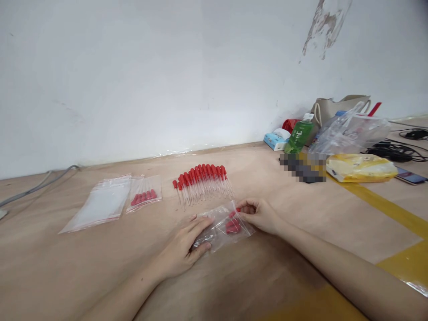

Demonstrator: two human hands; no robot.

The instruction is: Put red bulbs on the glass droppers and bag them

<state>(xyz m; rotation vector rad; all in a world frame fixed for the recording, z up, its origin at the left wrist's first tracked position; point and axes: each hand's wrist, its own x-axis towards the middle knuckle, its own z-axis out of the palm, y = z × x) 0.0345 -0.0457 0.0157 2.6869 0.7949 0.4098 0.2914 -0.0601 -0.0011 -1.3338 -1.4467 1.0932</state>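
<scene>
On the brown-covered surface lies a clear zip bag (219, 240) with several red-bulbed droppers (233, 226) in it. My left hand (187, 243) grips the bag's left end, thumb on the near side and fingers across the top. At the right end, my right hand (259, 215) is closed in a pinch on a red-bulbed dropper (238, 209), whose tube lies against the bag; whether the fingers also catch the bag's edge is hidden. Beyond the bag, a row of droppers (200, 178) lies with red bulbs pointing away and clear thin tubes towards me.
To the left are a filled zip bag (144, 185) and a stack of flat zip bags (100, 203). At the right stand a green bottle (300, 135), a blue tissue pack (276, 140), a yellow pack (361, 168) and a plastic bag (351, 133). A white wall (167, 80) rises behind.
</scene>
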